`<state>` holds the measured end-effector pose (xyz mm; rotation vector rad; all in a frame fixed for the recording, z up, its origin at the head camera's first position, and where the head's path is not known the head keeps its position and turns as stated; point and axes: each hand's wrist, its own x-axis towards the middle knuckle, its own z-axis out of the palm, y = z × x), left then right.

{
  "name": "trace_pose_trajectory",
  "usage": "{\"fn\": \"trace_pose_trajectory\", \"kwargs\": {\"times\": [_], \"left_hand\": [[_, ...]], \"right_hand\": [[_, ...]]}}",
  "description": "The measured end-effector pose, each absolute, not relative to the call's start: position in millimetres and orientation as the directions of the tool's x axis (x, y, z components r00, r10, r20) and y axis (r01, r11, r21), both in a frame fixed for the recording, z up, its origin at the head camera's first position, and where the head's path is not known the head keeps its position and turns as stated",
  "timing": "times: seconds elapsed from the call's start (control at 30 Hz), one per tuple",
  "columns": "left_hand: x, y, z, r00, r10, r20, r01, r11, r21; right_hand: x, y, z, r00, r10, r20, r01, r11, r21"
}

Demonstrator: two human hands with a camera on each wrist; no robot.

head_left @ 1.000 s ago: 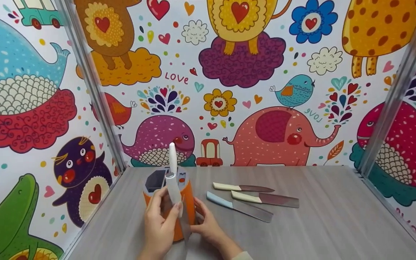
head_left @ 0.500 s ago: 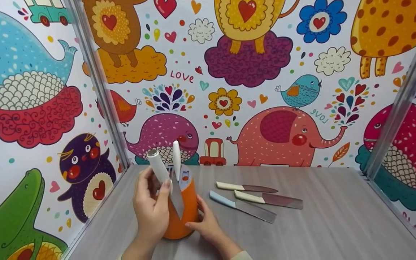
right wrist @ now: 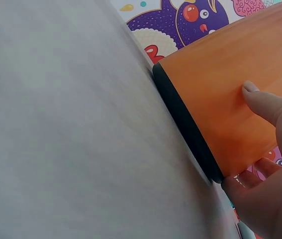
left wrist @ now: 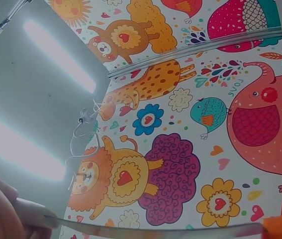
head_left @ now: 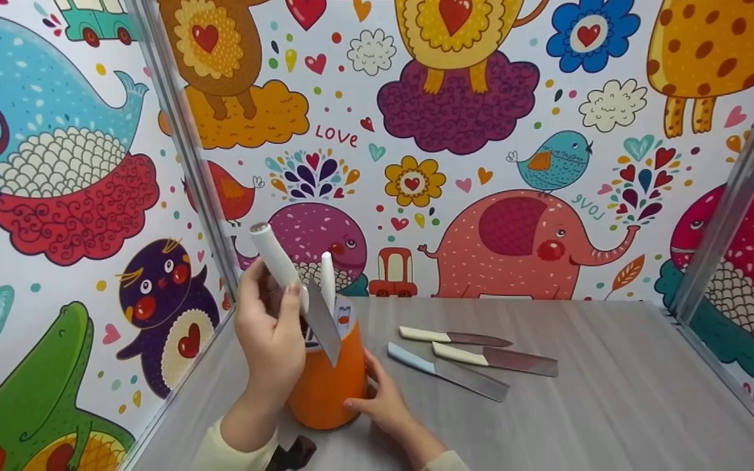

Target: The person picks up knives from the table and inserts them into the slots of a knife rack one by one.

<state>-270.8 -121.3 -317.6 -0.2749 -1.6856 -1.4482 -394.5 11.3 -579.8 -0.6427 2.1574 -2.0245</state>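
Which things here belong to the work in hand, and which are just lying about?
Apparently in use:
white knife, in the left hand
orange block, held by the right hand
white handle, upright at the block

Apparently just lying on the table:
blue-handled knife
two cream-handled knives

The upright knife (head_left: 328,278) has its blade hidden. The block (head_left: 326,396) hides some fingertips of the right hand (head_left: 387,402). Beside the left sleeve (head_left: 236,448), a dark thing (head_left: 298,453) is too unclear to name.
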Motion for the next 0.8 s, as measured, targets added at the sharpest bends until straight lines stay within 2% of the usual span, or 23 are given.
{"fn": "trace_pose_trajectory", "kwargs": {"times": [0.27,0.57,0.8], "left_hand": [[-290,-122,-300,-0.585,-0.407,0.702,0.662,0.26,0.703],[-305,-125,-302,-0.645,-0.421,0.637,0.577,0.278,0.768],[-313,-128,-307,-0.644,-0.449,0.62,0.54,0.307,0.784]], "right_hand": [[-396,13,-580,-0.899,-0.382,0.216,-0.237,0.008,-0.972],[-394,12,-580,-0.914,-0.369,0.17,-0.192,0.024,-0.981],[-394,11,-581,-0.906,-0.375,0.196,-0.222,0.026,-0.975]]}}
